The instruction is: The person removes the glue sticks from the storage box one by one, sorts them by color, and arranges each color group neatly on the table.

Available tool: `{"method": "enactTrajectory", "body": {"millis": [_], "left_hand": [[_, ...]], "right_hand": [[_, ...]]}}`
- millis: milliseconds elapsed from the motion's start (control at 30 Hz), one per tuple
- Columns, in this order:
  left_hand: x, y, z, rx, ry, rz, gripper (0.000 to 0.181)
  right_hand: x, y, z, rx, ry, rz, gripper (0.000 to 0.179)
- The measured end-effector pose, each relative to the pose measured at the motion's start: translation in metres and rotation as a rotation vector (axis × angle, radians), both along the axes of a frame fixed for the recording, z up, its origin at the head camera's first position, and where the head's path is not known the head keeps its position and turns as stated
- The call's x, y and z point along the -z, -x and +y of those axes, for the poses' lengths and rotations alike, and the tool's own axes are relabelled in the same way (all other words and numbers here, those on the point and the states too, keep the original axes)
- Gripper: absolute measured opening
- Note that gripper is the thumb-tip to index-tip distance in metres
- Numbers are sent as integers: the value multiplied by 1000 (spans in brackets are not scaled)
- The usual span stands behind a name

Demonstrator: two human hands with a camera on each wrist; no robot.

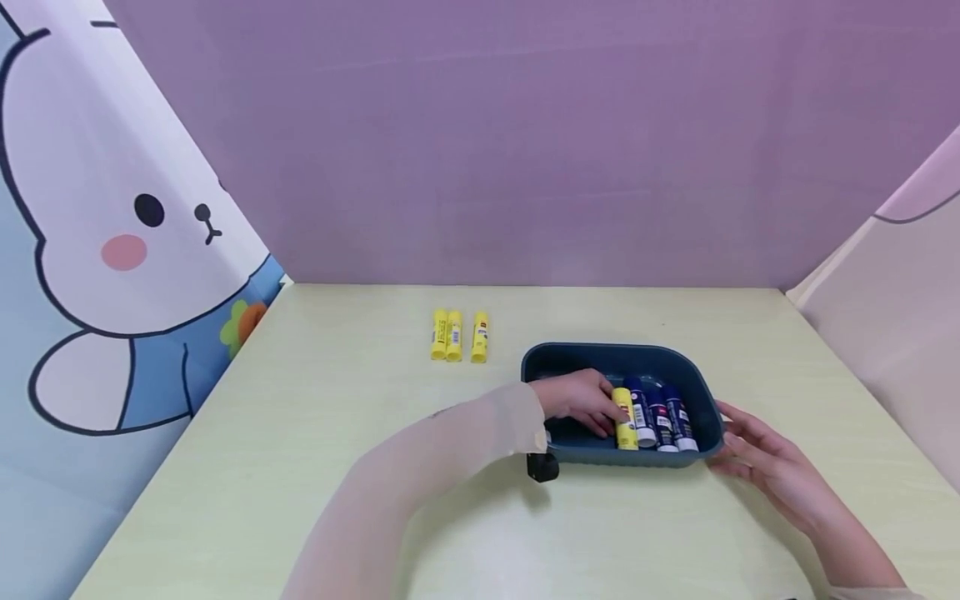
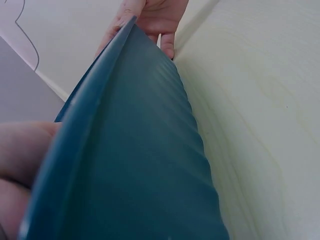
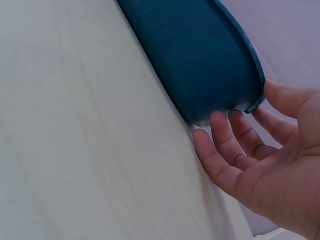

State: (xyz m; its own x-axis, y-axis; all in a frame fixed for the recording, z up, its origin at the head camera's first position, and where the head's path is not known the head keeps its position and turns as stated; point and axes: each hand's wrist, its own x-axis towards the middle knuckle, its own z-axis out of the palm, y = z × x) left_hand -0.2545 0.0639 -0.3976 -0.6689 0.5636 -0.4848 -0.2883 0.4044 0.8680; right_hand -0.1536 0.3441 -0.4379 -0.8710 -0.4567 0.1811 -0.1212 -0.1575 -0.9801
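Note:
A dark teal plastic box [image 1: 618,457] stands on the table, its long side filling much of the left wrist view. My left hand [image 1: 581,400] reaches inside it and holds a yellow glue stick [image 1: 625,429] at its left side. Right beside that stick lie several dark blue glue sticks [image 1: 660,417] with white ends, in a row. At the box's right end is my right hand [image 1: 772,467]; in the right wrist view its loosely bent fingers [image 3: 227,137] touch the end wall, with the thumb up at the rim.
Three yellow glue sticks [image 1: 453,336] lie on the table [image 1: 360,392] left of and behind the box. A purple cloth [image 1: 525,150] rises at the table's back edge. On the left hangs a sheet with a cartoon animal [image 1: 97,208]. A small black device [image 1: 542,467] sits below my left wrist.

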Motion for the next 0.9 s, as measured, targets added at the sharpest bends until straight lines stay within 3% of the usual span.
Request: {"method": "enactTrajectory", "body": {"millis": [267, 500, 900], "left_hand": [[-5, -4, 0, 12, 10, 37, 25], [-8, -4, 1, -23, -32, 3, 47], [-17, -11, 1, -71, -97, 56, 50]], "right_hand": [[-4, -4, 0, -8, 8, 2, 54], [-9, -6, 1, -1, -4, 2, 54], [-15, -13, -1, 10, -21, 1, 54]]}}
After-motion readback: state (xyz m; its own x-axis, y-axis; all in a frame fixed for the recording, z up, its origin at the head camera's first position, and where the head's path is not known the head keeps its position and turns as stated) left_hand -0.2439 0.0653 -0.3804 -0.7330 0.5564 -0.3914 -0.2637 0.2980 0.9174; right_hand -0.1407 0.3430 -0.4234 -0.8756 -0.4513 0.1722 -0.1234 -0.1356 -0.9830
